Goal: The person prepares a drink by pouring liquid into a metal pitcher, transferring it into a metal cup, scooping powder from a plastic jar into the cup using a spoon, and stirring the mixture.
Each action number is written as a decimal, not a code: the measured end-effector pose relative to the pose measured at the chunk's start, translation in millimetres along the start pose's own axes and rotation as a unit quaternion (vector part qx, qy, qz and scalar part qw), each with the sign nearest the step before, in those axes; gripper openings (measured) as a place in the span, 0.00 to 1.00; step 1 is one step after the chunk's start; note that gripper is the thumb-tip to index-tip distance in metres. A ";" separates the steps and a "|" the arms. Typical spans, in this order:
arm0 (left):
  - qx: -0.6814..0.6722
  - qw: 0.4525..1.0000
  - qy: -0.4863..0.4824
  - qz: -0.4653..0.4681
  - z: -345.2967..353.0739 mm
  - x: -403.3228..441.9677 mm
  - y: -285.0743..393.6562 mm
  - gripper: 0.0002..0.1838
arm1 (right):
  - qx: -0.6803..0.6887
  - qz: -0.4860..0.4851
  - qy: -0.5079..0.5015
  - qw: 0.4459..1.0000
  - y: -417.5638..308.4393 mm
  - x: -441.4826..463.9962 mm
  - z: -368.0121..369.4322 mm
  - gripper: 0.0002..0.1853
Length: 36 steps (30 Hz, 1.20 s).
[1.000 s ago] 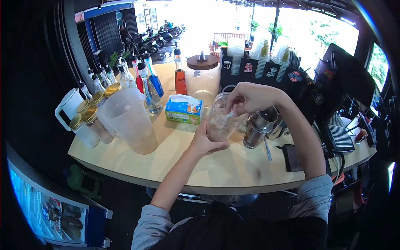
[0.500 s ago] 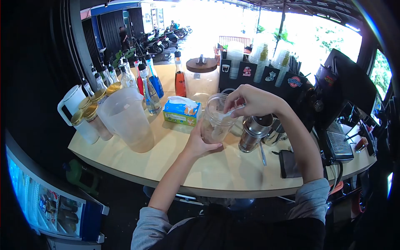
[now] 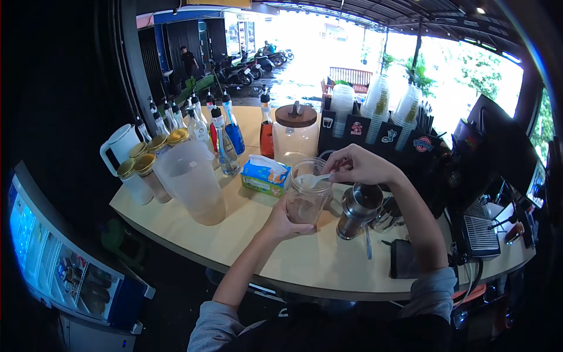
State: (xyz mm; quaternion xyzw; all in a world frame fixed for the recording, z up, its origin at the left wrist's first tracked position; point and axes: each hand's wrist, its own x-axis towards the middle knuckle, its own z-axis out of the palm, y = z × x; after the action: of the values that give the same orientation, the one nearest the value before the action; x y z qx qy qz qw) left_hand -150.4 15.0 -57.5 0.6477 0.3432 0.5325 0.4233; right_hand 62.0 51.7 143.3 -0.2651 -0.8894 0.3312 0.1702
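My left hand point(image 3: 280, 222) wraps round the lower side of a clear jar point(image 3: 305, 205) that looks nearly empty, steadying it on the wooden counter. Above it, my right hand point(image 3: 360, 166) pinches a small white spoon point(image 3: 314, 179), whose bowl end sits at the jar's open mouth. Just right of the jar stands a metal shaker-like canister point(image 3: 359, 206). A long metal spoon point(image 3: 368, 243) lies beside it, along with a dark folded cloth point(image 3: 406, 259). The tissue box point(image 3: 265, 176) is left of the jar.
A large translucent pitcher point(image 3: 190, 182), gold-lidded jars point(image 3: 153, 176) and several pump bottles point(image 3: 226, 141) stand on the left. A wooden-lidded glass jar point(image 3: 296, 138) and a black holder with stacked cups point(image 3: 375, 120) are behind. A machine point(image 3: 481, 226) is at right.
The view has tilted up, so the counter sits lower. The spoon, earlier raised at the jar's rim, now lies flatter and lower across the mouth. My left hand keeps its hold on the jar.
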 end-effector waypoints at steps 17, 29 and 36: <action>0.032 0.999 0.027 0.009 15.3 6.4 -27.2 0.51 | -0.010 0.043 0.169 0.985 0.6 -62.1 -11.1 0.10; 0.016 0.999 0.017 -0.036 18.3 -2.9 -21.0 0.47 | -0.108 0.085 0.331 0.934 15.4 -149.6 3.7 0.12; 0.011 0.999 0.027 -0.043 20.4 -2.3 -12.2 0.45 | -0.173 0.058 0.358 0.916 26.4 -154.7 16.1 0.11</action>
State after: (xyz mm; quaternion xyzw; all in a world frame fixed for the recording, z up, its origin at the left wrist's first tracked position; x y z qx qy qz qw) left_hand -130.7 14.2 -71.0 0.6222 0.3883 0.5273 0.4290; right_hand 187.7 -29.8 94.1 -0.4424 -0.7952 0.0644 0.4096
